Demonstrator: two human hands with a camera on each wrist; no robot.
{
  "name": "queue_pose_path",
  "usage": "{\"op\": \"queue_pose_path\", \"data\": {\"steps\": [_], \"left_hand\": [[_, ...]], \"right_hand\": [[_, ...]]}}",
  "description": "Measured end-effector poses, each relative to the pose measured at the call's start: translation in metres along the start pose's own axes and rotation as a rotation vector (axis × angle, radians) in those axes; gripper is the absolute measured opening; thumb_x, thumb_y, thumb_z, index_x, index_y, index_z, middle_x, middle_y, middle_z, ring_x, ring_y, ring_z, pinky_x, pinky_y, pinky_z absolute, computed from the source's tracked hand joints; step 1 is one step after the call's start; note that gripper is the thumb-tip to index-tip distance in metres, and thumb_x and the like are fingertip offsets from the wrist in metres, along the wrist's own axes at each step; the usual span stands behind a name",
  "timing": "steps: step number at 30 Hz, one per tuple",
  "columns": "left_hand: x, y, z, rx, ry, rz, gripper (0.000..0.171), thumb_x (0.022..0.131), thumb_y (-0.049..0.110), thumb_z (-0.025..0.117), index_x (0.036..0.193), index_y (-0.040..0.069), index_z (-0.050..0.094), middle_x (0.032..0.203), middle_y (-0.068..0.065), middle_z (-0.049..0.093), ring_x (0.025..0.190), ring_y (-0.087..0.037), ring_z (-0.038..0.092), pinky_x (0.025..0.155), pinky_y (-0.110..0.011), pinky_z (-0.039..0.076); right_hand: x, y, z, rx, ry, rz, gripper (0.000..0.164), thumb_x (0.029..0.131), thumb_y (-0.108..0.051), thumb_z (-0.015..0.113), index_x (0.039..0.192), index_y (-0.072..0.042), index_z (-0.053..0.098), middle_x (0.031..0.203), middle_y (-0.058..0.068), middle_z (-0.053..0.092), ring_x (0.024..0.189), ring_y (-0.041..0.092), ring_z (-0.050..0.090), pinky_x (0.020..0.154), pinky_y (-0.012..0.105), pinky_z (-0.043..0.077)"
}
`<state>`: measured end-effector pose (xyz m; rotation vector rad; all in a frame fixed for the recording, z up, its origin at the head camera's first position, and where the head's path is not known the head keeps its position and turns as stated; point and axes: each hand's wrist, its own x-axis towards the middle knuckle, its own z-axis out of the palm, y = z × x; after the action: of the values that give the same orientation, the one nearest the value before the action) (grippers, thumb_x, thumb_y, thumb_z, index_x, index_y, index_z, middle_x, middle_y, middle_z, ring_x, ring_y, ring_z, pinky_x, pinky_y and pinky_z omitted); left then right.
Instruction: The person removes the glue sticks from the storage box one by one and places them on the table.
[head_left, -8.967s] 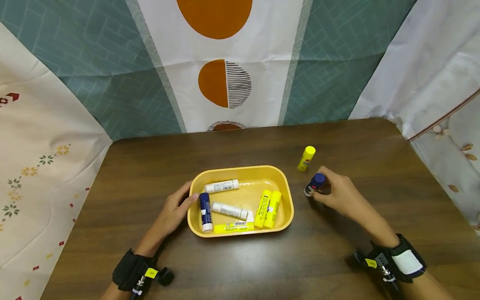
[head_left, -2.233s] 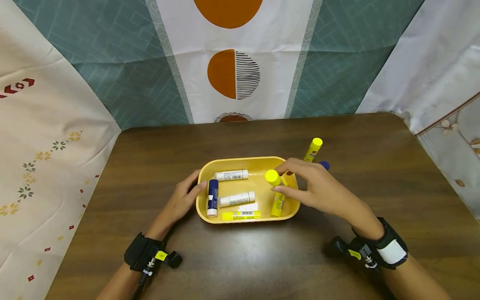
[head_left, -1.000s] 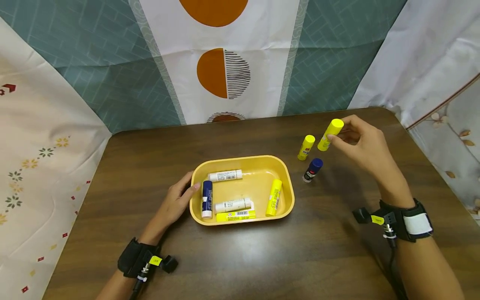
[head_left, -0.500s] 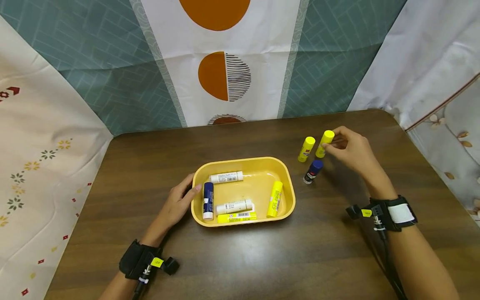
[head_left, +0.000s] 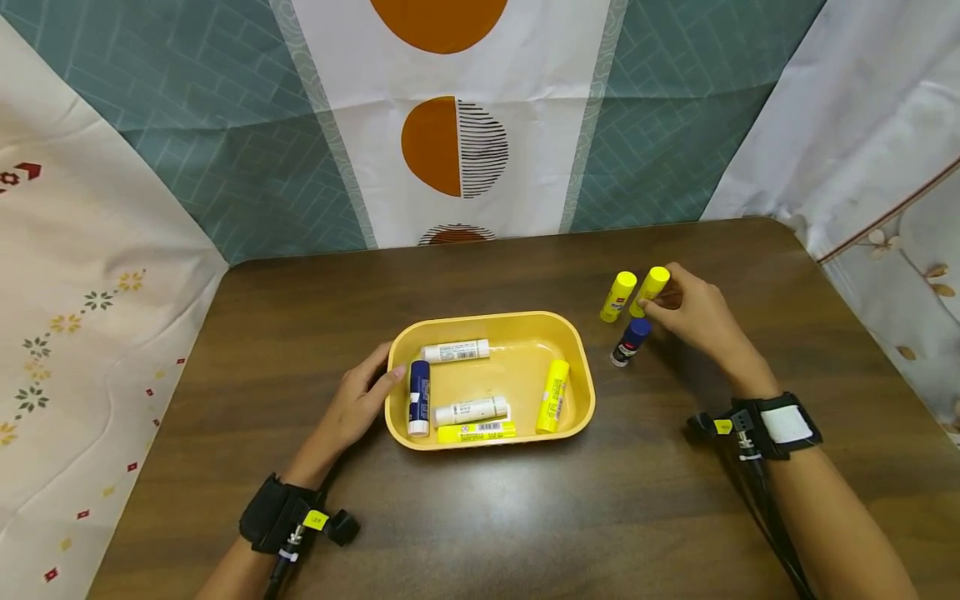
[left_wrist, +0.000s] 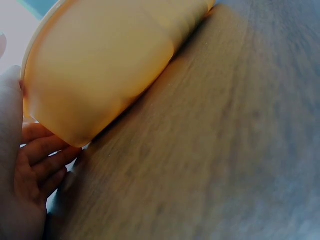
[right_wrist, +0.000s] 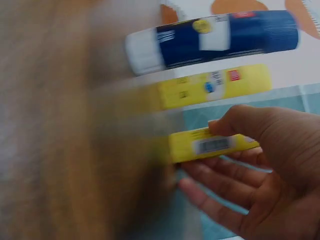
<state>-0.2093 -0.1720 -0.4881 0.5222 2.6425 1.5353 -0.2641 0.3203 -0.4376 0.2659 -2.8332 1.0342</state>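
Note:
My left hand (head_left: 354, 408) holds the left end of a yellow plastic tray (head_left: 502, 371), thumb over the rim and fingers along the outer wall (left_wrist: 95, 75). Off the tray's right side, my right hand (head_left: 697, 312) pinches an upright yellow glue stick (head_left: 649, 289) between thumb and fingers. Its barcode label (right_wrist: 212, 144) faces the right wrist camera. Close beside it stand another yellow glue stick (head_left: 618, 297) and, nearer me, a dark blue one (head_left: 631, 342).
Inside the tray lie two white glue sticks (head_left: 455, 351), a dark blue one with a white end (head_left: 419, 398), and two yellow ones (head_left: 552, 397). Patterned curtains (head_left: 300, 167) hang behind the brown wooden table (head_left: 487, 533).
A yellow glue stick has gone from the tray to the table, carried by my right hand, and now stands next to the other two. The left hand keeps its place on the tray.

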Motion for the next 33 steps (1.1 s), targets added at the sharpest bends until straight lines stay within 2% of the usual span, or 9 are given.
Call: {"op": "queue_pose_path", "data": {"steps": [4,8,11,14,16,21,24,33], "left_hand": [[0.004,0.002,0.002,0.011,-0.011,0.010,0.043,0.107,0.026,0.051,0.149,0.021,0.050,0.142,-0.003,0.058,0.127,-0.018,0.053,0.106,-0.046,0.042],[0.005,0.001,0.005,0.004,-0.017,0.014,0.042,0.107,0.025,0.051,0.149,0.020,0.050,0.141,-0.003,0.058,0.124,-0.017,0.054,0.105,-0.035,0.043],[0.006,0.000,0.006,-0.007,-0.017,0.016,0.042,0.107,0.024,0.051,0.148,0.020,0.050,0.140,-0.002,0.059,0.123,-0.016,0.054,0.103,-0.025,0.042],[0.007,0.002,0.005,-0.010,-0.013,0.023,0.042,0.106,0.024,0.051,0.148,0.019,0.051,0.141,-0.003,0.058,0.125,-0.017,0.054,0.105,-0.026,0.041],[0.008,0.003,0.004,-0.008,-0.013,0.023,0.042,0.106,0.024,0.051,0.148,0.019,0.051,0.142,-0.003,0.058,0.126,-0.017,0.053,0.106,-0.029,0.041],[0.005,0.003,0.003,-0.009,-0.018,0.007,0.042,0.107,0.024,0.050,0.149,0.019,0.049,0.142,-0.004,0.057,0.125,-0.017,0.054,0.103,-0.023,0.041],[0.004,0.003,0.003,-0.014,-0.013,0.010,0.043,0.107,0.024,0.051,0.149,0.020,0.049,0.142,-0.004,0.057,0.125,-0.018,0.054,0.102,-0.018,0.041],[0.003,-0.001,0.000,-0.004,-0.001,0.013,0.042,0.107,0.024,0.051,0.148,0.020,0.050,0.140,-0.003,0.058,0.122,-0.017,0.055,0.100,-0.017,0.041]], "right_hand": [[-0.002,0.011,0.004,-0.008,-0.018,-0.008,0.038,0.094,-0.016,0.073,0.121,0.003,0.055,0.114,0.028,0.066,0.101,0.048,0.067,0.087,0.061,0.052],[0.000,0.021,0.007,-0.003,-0.037,-0.039,0.047,0.091,-0.015,0.077,0.130,0.000,0.055,0.118,0.024,0.064,0.099,0.043,0.066,0.086,0.056,0.054],[0.002,0.029,0.008,0.034,-0.048,-0.052,0.054,0.090,-0.014,0.079,0.136,-0.003,0.054,0.122,0.020,0.063,0.099,0.037,0.064,0.086,0.038,0.055],[0.002,0.036,0.009,0.087,-0.058,-0.041,0.058,0.089,-0.014,0.079,0.141,-0.006,0.053,0.126,0.016,0.061,0.101,0.031,0.060,0.082,0.022,0.048],[0.003,0.040,0.011,0.124,-0.063,-0.024,0.059,0.090,-0.015,0.078,0.142,-0.008,0.053,0.129,0.014,0.061,0.101,0.028,0.057,0.080,0.018,0.044],[0.006,0.045,0.016,0.173,-0.046,0.014,0.060,0.091,-0.020,0.078,0.145,-0.015,0.052,0.133,0.009,0.059,0.100,0.024,0.053,0.078,0.020,0.041],[0.006,0.046,0.018,0.185,-0.035,0.012,0.061,0.091,-0.020,0.078,0.146,-0.015,0.052,0.134,0.009,0.059,0.098,0.024,0.050,0.077,0.022,0.040],[0.010,0.045,0.025,0.177,-0.024,0.027,0.056,0.092,-0.026,0.077,0.143,-0.018,0.054,0.132,0.006,0.059,0.098,0.021,0.048,0.079,0.027,0.039]]}}
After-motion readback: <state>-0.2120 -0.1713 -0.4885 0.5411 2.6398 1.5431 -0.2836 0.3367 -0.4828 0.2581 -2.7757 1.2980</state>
